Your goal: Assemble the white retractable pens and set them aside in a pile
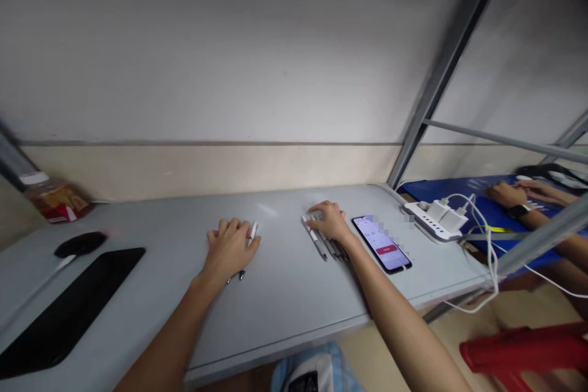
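Observation:
My left hand [232, 248] rests on the grey desk with its fingers bent over pens. A white pen end [253, 231] shows beside the index finger and thumb, and dark pen tips [241, 275] stick out below the palm; the rest is covered. My right hand [329, 220] is closed around the upper ends of several grey-and-white pens lying side by side. The leftmost pen [316, 239] shows nearly whole, just left of the thumb. The others [339, 251] are partly hidden under the hand and wrist.
A lit phone [382, 245] lies right of my right hand, before a power strip [432, 222] with white plugs and cables. At left are a black tablet-like slab [73, 312], a dark round object [80, 244] and a bottle [57, 199]. Another person's hands [508, 194] are beyond the metal frame.

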